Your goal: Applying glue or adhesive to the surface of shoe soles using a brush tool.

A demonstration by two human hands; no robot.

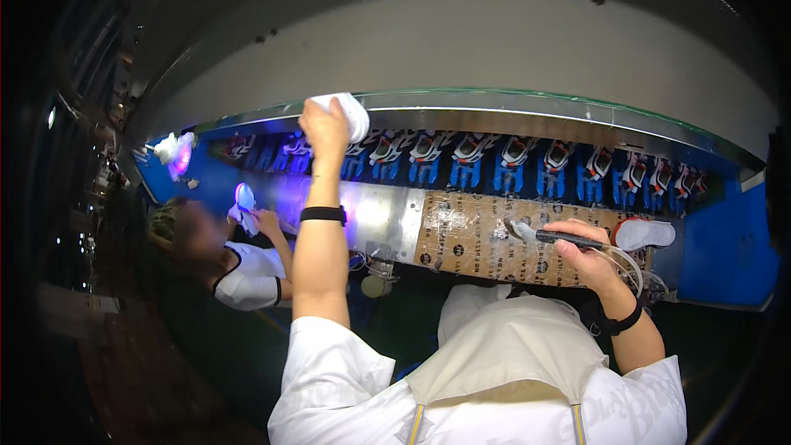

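My left hand (323, 130) is stretched far forward and grips a white shoe sole (358, 119) by its edge, up at the metal lip of the long hood. My fingers and the back of the hand cover part of that sole. In my right hand (587, 260) is a black-handled brush (568, 238) with a thin clear tube trailing from its rear. Its pale, wet-looking bristles point left, over the cardboard-covered bench (461, 235). Just right of the right hand lies a white shoe sole with a red edge (647, 235).
Behind the bench runs a row of shoe uppers (470, 148) on blue stands, under the grey hood (461, 41). To my left a co-worker (247, 272) holds a sole in purple light. A blue worktop (725, 239) is at the right end.
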